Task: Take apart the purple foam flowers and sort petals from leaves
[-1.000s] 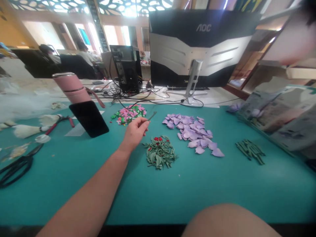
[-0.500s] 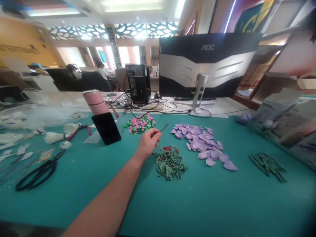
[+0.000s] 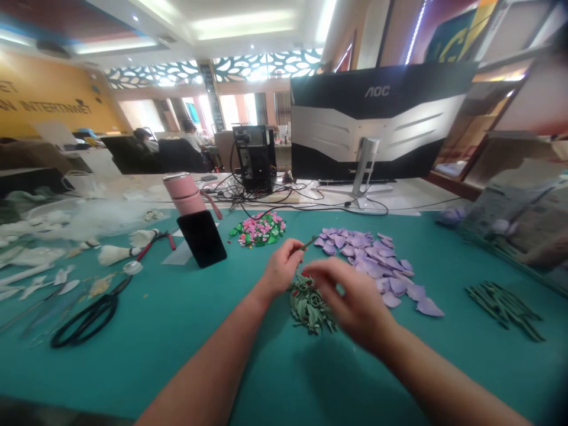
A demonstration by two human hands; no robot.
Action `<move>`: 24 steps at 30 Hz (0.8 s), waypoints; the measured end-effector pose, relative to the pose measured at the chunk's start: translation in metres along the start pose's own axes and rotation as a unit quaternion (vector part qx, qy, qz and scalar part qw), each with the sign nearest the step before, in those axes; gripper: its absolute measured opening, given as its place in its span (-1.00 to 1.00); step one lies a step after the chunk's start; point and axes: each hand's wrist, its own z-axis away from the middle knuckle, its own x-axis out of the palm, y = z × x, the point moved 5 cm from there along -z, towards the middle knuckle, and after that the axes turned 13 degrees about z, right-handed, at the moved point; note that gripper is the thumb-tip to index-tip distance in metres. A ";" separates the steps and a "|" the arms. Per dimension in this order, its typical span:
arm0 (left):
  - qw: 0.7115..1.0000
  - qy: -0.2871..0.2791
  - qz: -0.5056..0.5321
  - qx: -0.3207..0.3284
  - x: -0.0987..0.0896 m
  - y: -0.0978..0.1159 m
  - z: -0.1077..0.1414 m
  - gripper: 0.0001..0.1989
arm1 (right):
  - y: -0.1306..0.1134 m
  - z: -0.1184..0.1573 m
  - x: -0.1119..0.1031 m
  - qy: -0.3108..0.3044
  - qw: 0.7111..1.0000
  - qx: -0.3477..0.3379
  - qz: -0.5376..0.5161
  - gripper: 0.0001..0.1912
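Note:
My left hand (image 3: 282, 267) pinches a thin dark green stem piece (image 3: 307, 243) between thumb and fingers, its tip pointing up and to the right. My right hand (image 3: 352, 296) hovers just right of it, blurred by motion. Its thumb and fingers are apart, and I see nothing held in it. Under both hands lies a heap of small green leaf pieces (image 3: 310, 310) with a few red bits, partly hidden by the right hand. Light purple petals (image 3: 373, 254) are spread behind the right hand. Farther back is a pile of pink and green flower pieces (image 3: 261, 229).
Green stems (image 3: 503, 307) lie at the right on the green mat (image 3: 177, 361). A phone (image 3: 202, 238) leans against a pink bottle (image 3: 183, 193). Black-handled scissors (image 3: 86, 319) and shuttlecocks (image 3: 116, 255) lie left. A monitor (image 3: 377, 127) and cables stand behind.
My right hand has come into view from the right, over the leaf heap. The left hand keeps hold of the stem piece. The whole view has shifted slightly.

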 end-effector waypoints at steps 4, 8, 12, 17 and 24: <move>0.995 -0.059 -0.078 0.027 0.014 0.010 0.008 -0.78 | 0.073 -0.015 0.003 0.022 0.979 0.170 -0.112 -0.69; 0.991 -0.072 -0.104 0.035 0.018 0.012 0.008 -0.76 | 0.110 -0.012 0.014 -0.028 0.977 0.183 -0.103 -0.60; 0.994 -0.015 -0.112 -0.001 0.010 -0.001 0.003 -0.75 | 0.130 -0.003 0.020 -0.049 0.986 0.158 0.037 -0.77; 0.997 0.004 -0.068 -0.020 0.006 -0.015 0.000 -0.81 | 0.139 0.006 0.043 -0.149 0.968 0.065 0.189 -0.69; 0.998 0.001 -0.064 -0.021 0.007 -0.012 0.001 -0.81 | 0.139 0.014 0.060 -0.195 0.941 0.027 0.274 -0.61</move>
